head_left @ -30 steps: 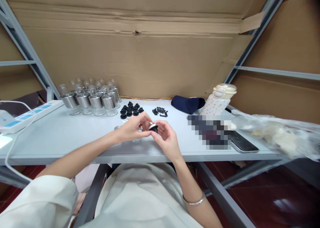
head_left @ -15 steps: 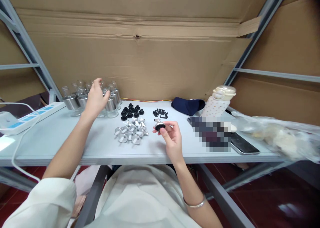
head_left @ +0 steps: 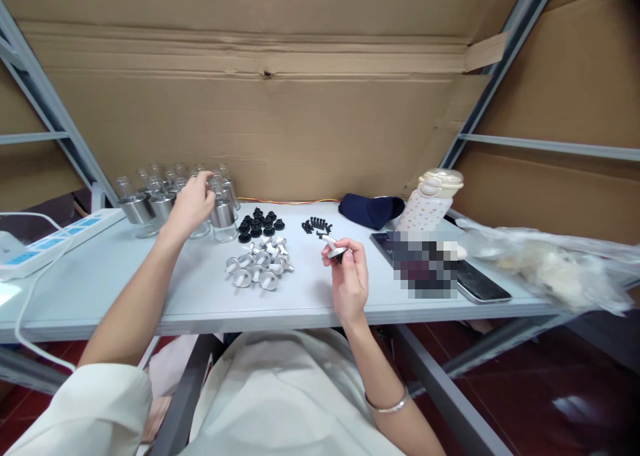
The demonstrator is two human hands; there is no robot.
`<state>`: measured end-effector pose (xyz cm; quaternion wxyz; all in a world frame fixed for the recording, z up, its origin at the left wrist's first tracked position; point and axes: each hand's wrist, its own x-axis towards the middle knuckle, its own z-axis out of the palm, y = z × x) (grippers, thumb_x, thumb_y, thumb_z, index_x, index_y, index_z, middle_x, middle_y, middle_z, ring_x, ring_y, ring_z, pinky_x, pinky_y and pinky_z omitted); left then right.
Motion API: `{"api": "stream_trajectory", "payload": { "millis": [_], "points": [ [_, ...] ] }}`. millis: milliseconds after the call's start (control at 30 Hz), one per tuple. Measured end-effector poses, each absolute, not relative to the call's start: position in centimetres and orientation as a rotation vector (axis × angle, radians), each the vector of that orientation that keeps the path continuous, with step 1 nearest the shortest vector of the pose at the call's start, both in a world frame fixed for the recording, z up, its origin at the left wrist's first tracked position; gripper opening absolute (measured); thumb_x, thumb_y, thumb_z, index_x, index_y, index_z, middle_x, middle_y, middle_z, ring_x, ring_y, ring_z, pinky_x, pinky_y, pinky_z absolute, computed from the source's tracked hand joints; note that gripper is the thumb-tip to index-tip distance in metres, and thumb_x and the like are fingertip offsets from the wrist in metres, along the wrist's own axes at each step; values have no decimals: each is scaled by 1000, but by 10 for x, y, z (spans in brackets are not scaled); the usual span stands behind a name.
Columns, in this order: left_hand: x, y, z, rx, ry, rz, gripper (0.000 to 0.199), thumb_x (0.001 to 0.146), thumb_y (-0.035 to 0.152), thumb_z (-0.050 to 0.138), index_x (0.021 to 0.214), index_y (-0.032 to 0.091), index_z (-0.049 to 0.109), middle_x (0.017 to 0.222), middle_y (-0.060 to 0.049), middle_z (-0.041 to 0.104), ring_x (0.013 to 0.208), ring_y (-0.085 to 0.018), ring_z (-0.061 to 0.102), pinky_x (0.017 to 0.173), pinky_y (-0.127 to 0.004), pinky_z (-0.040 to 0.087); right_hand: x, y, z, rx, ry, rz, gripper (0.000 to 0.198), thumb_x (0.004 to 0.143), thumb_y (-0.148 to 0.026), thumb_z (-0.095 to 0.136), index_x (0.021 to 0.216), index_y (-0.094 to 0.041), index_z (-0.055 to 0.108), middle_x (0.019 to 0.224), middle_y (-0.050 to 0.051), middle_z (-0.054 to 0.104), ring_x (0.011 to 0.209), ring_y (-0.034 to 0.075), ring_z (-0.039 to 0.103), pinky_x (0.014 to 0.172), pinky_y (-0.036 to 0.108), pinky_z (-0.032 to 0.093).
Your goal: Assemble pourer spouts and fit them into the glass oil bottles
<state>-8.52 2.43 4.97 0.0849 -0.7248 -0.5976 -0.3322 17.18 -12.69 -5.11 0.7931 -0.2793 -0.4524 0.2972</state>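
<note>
My left hand (head_left: 193, 204) reaches to the back left, its fingers closed at the neck of a glass bottle (head_left: 223, 221) with a steel sleeve; the contact is partly hidden. This bottle stands at the front right of a cluster of similar bottles (head_left: 136, 209). Between the fingertips of my right hand (head_left: 350, 279) is a silver pour spout (head_left: 336, 251), tilted, with a black part underneath and a small black tip. Silver disc-and-stem pieces (head_left: 257, 268) lie in a group left of that hand. Black ribbed stoppers (head_left: 257, 228) and small black tips (head_left: 316, 225) lie behind them.
A white power strip (head_left: 63, 243) with a cable lies at the left. Toward the right are a dark blue cloth item (head_left: 371, 211), a dotted bottle (head_left: 425, 206), a phone (head_left: 483, 281), a blurred-out patch and a plastic bag (head_left: 550, 269). Cardboard (head_left: 300, 129) closes the back.
My left hand has come down and closed at the bottle's neck; that bottle has shifted slightly right and nearer. My right hand has turned the spout so its silver disc faces up.
</note>
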Motion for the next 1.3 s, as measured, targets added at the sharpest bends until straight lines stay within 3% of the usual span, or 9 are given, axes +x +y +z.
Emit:
{"api": "stream_trajectory", "payload": {
  "millis": [200, 367, 567, 700, 800, 1000, 1200, 1300],
  "points": [
    [-78, 24, 40, -2323, -1750, -1125, 48, 83, 33, 48, 128, 16, 49, 99, -10, 68, 89, -25, 63, 87, -37, 46, 171, -130, -46, -655, -974, 663, 18, 89, -41, 47, 90, -23, 51, 80, 2, 55, 68, 15, 48, 67, 31, 40],
    [-83, 30, 38, -2278, -1741, -1235, 40, 83, 29, 49, 121, 14, 52, 96, -10, 66, 89, -25, 62, 87, -38, 47, 171, -132, -43, -680, -937, 645, 13, 86, -36, 45, 83, -23, 48, 75, 2, 53, 68, 16, 50, 65, 32, 41],
    [-64, 9, 43, -2127, -1480, -1434, 39, 81, 22, 53, 119, 14, 51, 122, -16, 53, 117, -28, 50, 103, -42, 38, 170, -132, -46, -674, -898, 598, 7, 88, -31, 44, 87, -24, 44, 78, 0, 56, 66, 14, 50, 67, 31, 40],
    [-20, -28, 45, -2793, -1258, -1515, 32, 84, 36, 55, 108, 17, 60, 101, -9, 64, 94, -23, 61, 81, -35, 49, 172, -127, -38, -697, -1095, 652, 16, 92, -40, 41, 94, -25, 39, 88, 3, 62, 70, 15, 55, 69, 32, 41],
    [9, -48, 44, -3358, -1149, -1514, 31, 81, 44, 59, 94, 17, 67, 93, -7, 68, 85, -20, 62, 75, -30, 48, 180, -118, -17, -720, -1332, 672, 23, 92, -47, 43, 95, -24, 39, 91, 3, 63, 75, 15, 57, 69, 32, 42],
    [24, -41, 36, -3323, -1111, -2214, 26, 73, 42, 70, 75, 16, 66, 71, -1, 64, 65, -11, 54, 63, -24, 40, 194, -95, 33, -750, -1754, 733, 21, 90, -44, 48, 92, -24, 44, 85, 0, 63, 70, 13, 58, 65, 28, 43],
    [27, -27, 22, -3099, -1251, -2719, 26, 66, 38, 71, 73, 17, 57, 73, 2, 61, 72, -11, 57, 69, -24, 45, 205, -64, 56, -810, -2059, 784, 13, 84, -32, 58, 91, -21, 59, 77, -1, 65, 70, 13, 61, 65, 27, 48],
    [27, -25, 18, -2948, -1264, -2969, 29, 66, 34, 68, 69, 19, 44, 75, 3, 63, 75, -12, 59, 69, -24, 46, 218, -44, 55, -923, -2114, 728, 16, 83, -27, 59, 94, -19, 66, 87, 3, 70, 74, 15, 65, 69, 28, 50]
  ]
}}
